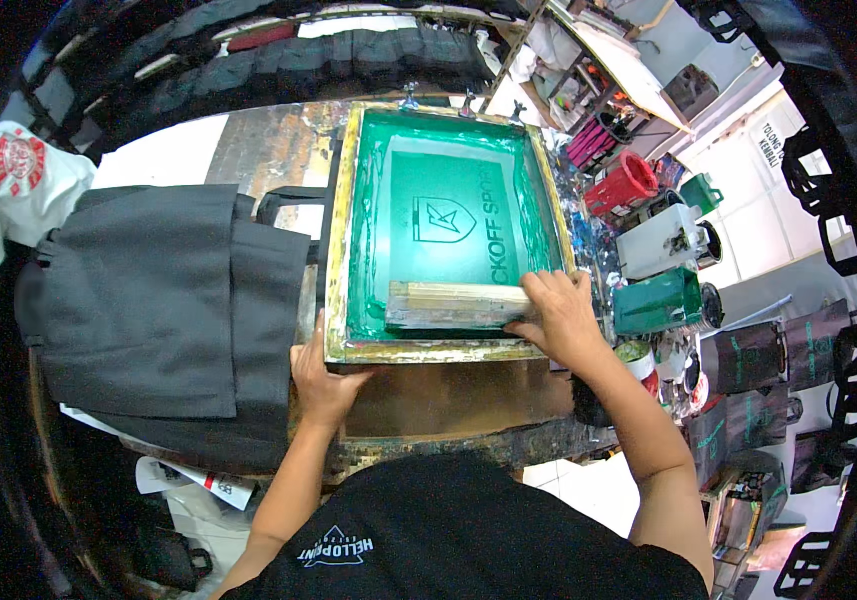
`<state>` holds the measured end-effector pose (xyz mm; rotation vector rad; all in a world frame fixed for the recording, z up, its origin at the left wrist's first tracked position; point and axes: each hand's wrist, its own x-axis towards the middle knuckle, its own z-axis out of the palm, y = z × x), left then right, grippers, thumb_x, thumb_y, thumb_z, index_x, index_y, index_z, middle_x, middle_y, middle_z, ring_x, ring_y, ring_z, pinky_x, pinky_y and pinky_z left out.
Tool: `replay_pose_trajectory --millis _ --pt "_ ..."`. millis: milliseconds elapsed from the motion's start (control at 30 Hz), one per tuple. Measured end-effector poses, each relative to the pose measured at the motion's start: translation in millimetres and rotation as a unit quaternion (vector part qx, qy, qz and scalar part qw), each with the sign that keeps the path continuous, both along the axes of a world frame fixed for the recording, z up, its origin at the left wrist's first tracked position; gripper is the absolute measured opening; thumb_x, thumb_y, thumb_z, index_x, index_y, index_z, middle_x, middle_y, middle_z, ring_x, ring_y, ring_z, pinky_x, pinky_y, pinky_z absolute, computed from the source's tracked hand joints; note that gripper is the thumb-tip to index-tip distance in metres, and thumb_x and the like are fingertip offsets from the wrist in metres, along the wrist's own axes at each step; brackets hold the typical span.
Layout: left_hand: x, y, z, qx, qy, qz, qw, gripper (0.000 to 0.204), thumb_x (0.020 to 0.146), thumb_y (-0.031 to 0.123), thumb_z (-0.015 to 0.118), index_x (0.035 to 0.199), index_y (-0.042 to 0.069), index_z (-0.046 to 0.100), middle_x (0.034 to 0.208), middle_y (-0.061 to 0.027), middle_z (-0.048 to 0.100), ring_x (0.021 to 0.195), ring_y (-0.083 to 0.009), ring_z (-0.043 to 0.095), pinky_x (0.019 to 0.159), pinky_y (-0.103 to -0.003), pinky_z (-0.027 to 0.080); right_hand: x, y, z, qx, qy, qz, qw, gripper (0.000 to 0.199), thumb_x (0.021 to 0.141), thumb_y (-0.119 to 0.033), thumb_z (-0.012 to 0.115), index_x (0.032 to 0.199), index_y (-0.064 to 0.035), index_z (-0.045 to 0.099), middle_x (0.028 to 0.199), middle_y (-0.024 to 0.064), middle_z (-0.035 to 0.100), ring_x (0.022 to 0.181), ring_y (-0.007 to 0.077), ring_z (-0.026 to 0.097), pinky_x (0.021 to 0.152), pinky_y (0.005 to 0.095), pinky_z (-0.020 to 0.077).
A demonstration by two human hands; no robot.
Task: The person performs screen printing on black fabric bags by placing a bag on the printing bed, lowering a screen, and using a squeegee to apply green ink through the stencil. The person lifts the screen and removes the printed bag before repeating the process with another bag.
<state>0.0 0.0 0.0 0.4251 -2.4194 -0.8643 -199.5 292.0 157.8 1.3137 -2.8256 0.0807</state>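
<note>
In front of me lies a screen printing frame (pixel 341 240) with a worn wooden border and green mesh showing a shield emblem and lettering. Green ink smears line its inner sides. My right hand (pixel 560 312) grips the right end of a wooden-handled squeegee (pixel 458 303), which lies across the near end of the mesh. At the frame's near left corner is my left hand (pixel 328 383), thumb along the near edge and fingers up the left side, holding the frame. A dark bag with handles (pixel 288 205) partly shows beyond the frame's left side.
Dark fabric bags (pixel 148 300) are stacked on the left of the ink-stained table (pixel 278 140). Metal clamps (pixel 409 96) stand at the frame's far edge. To the right are a red container (pixel 620 185), a green ink tub (pixel 656 302) and printed bags (pixel 748 355). Another person (pixel 28 185) stands far left.
</note>
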Motion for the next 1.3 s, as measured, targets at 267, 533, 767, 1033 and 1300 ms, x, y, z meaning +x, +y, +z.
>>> replay_pose_trajectory --millis 267,533,767,1033,1300 --pt "-13.4 -7.4 6.7 -0.004 0.005 -0.022 1.0 0.123 0.049 0.036 0.101 0.151 -0.005 0.048 0.117 -0.0131 0.074 0.095 -0.0302 0.069 0.085 -0.041 0.044 -86.5 -42.7 -21.5 -0.016 0.047 0.012 0.999 0.064 0.072 -0.034 0.089 0.122 -0.0105 0.058 0.105 0.0077 0.063 0.106 0.0297 0.06 0.094 0.0511 0.0362" --pt "-7.7 -3.5 4.9 -0.006 -0.026 -0.003 1.0 0.124 0.045 0.039 0.101 0.149 -0.005 0.05 0.116 -0.0145 0.073 0.093 -0.0323 0.068 0.083 -0.042 0.045 -228.9 -95.4 -47.2 -0.027 0.046 0.021 0.998 0.075 0.072 -0.041 0.091 0.133 -0.0137 0.057 0.124 0.0111 0.069 0.123 0.0338 0.061 0.099 0.06 0.0333" --pt "-6.5 -12.3 8.4 -0.007 -0.013 0.007 1.0 0.091 0.047 0.028 0.1 0.127 0.002 0.064 0.108 -0.0156 0.066 0.092 -0.0364 0.059 0.085 -0.045 0.048 -334.8 -160.5 -49.7 0.001 0.025 0.01 1.0 0.086 0.07 -0.047 0.092 0.14 -0.0145 0.055 0.13 0.0086 0.07 0.127 0.032 0.061 0.1 0.0643 0.0313" --pt "-14.4 5.1 33.2 -0.093 -0.067 0.026 0.993 0.095 0.052 0.043 0.102 0.13 0.002 0.066 0.135 -0.0203 0.045 0.116 -0.0369 0.05 0.101 -0.046 0.044 -328.6 -149.7 -47.0 -0.012 0.018 -0.017 1.0 0.078 0.069 -0.042 0.094 0.134 -0.0169 0.058 0.121 0.0059 0.069 0.122 0.0309 0.064 0.101 0.0691 0.0371" --pt "-180.6 -8.2 112.9 -0.134 0.053 -0.121 0.982 0.084 0.08 0.057 0.084 0.139 0.001 0.063 0.126 -0.0238 0.062 0.12 -0.0423 0.055 0.105 -0.052 0.044 -312.2 -138.1 -83.8 -0.109 0.173 -0.042 0.978 0.071 0.072 -0.028 0.092 0.134 -0.0187 0.059 0.114 0.0022 0.066 0.114 0.0278 0.061 0.098 0.0555 0.0431"
